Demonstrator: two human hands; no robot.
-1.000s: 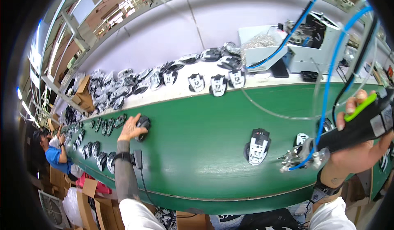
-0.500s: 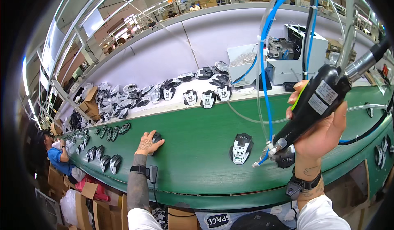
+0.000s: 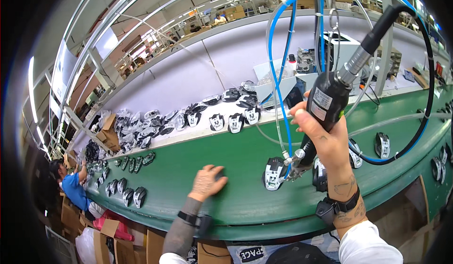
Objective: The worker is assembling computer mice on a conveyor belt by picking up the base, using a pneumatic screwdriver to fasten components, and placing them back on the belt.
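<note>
My right hand is wrapped round a black powered screwdriver, which slants down to the left. The screwdriver's metal nose, with thin air hoses joined to it, is at a half-built computer mouse with a white-and-black inside; I cannot tell if it touches. Left of that, my left hand lies low over the green belt. Its fingers are closed over a dark mouse shell, mostly hidden under the hand. Right of the screwdriver nose, another mouse part is partly covered by my right wrist.
More mouse parts lie on the green conveyor belt to the right and far left. Bagged mouse shells heap along the white shelf. Blue hoses loop overhead beside a screw feeder. A co-worker in blue is at far left.
My left hand has slid right along the belt with the dark shell. The screwdriver has swung more upright and moved left, its nose now at the white-and-black mouse. The view has shifted slightly.
</note>
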